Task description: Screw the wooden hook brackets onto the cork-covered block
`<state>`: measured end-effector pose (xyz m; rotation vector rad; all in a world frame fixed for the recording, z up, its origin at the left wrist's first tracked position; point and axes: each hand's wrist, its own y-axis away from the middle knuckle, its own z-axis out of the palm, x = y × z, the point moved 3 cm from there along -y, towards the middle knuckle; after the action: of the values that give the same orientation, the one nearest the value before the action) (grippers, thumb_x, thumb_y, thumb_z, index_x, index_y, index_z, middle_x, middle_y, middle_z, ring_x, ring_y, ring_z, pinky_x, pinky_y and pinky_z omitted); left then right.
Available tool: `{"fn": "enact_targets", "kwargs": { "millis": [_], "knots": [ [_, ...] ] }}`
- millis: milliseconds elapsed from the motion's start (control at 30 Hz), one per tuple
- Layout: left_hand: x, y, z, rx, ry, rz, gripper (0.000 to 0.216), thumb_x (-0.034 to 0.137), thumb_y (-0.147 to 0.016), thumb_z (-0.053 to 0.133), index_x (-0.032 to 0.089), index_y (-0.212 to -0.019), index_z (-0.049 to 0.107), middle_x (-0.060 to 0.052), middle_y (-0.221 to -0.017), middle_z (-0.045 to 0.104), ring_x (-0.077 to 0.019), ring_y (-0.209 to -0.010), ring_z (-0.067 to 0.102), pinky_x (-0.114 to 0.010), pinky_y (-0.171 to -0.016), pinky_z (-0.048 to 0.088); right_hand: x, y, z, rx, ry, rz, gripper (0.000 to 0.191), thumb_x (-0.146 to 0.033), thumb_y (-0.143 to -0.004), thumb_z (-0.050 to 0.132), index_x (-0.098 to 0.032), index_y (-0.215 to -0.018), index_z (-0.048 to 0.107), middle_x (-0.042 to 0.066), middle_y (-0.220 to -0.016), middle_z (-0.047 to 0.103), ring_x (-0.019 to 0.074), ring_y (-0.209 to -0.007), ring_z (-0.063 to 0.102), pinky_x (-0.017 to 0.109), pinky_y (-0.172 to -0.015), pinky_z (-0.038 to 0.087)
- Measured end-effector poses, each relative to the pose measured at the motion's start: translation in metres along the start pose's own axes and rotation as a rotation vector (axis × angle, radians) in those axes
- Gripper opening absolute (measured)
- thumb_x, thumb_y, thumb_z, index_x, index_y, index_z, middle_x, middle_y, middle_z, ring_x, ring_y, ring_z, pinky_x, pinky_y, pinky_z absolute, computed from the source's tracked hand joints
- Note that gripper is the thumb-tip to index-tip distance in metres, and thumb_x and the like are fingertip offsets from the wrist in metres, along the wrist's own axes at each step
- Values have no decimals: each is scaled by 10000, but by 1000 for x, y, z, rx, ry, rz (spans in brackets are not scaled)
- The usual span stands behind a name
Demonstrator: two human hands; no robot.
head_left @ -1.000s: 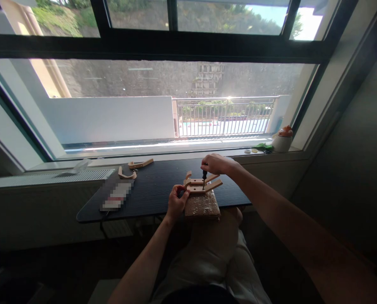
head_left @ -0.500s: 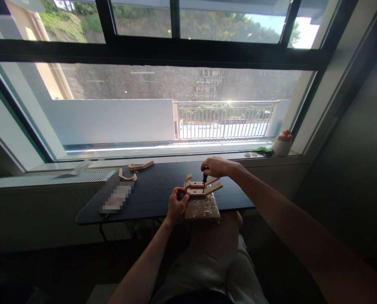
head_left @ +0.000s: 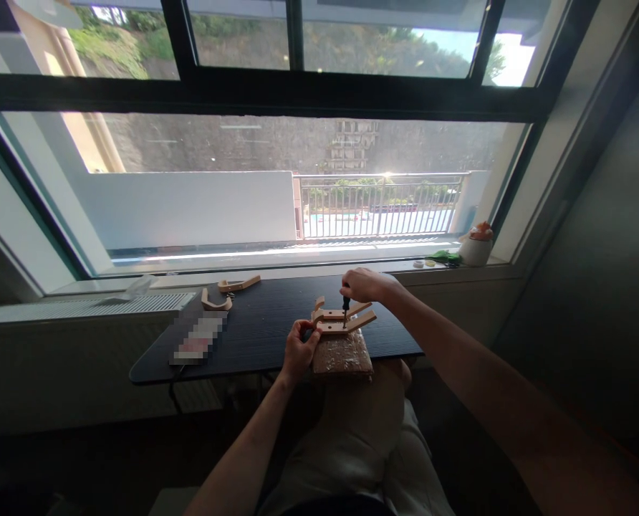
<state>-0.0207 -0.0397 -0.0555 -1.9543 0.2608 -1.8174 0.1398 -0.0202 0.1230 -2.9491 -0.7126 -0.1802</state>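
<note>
A screwdriver [head_left: 346, 304] with a dark handle stands nearly upright in the fingers of my right hand [head_left: 366, 285]. Its tip meets the near wooden bracket [head_left: 337, 328], a pale curved piece with dark holes along its flat part. My left hand [head_left: 300, 350] pinches the left end of that bracket. Just behind lies a second, similar wooden bracket [head_left: 332, 314]. Both rest on a brown block wrapped in clear plastic [head_left: 342, 356], which sits at the table's near edge, above my lap.
On the dark table [head_left: 263, 322], two more curved wooden pieces lie back left, one nearer [head_left: 216, 304] and one farther [head_left: 238, 283]. A blurred flat item [head_left: 198, 340] is at the left. A white pot [head_left: 476, 251] stands on the sill by the large window.
Hands, screwdriver and brackets keep almost the same places. The view has shifted very slightly, and my right forearm sits a little differently.
</note>
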Motion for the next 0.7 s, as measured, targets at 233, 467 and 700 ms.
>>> {"fn": "enact_targets", "kwargs": {
  "millis": [233,467,700],
  "knots": [
    [1,1,0,-12,10,3,224,342,-698,612,183,-831,527,-5,-790,577,-131,-738,549,-259,-707,439,-4,6,-8,31,-68,-110,276,-323,-797,460,-240,-953,672,29,-872,681,154,-745,587,225,-618,388],
    [5,1,1,-10,21,-5,218,345,-692,618,181,-802,526,1,-781,575,-126,-733,551,-245,-699,437,2,-2,5,28,-70,2,321,-355,-832,425,-166,-911,672,87,-895,670,175,-768,587,241,-645,403],
    [5,1,2,2,11,-2,228,345,-693,616,172,-818,536,0,-765,583,-124,-714,547,-245,-691,435,8,3,0,-15,-79,37,328,-384,-816,446,-171,-921,672,89,-909,665,169,-754,587,237,-619,401]
  ]
}}
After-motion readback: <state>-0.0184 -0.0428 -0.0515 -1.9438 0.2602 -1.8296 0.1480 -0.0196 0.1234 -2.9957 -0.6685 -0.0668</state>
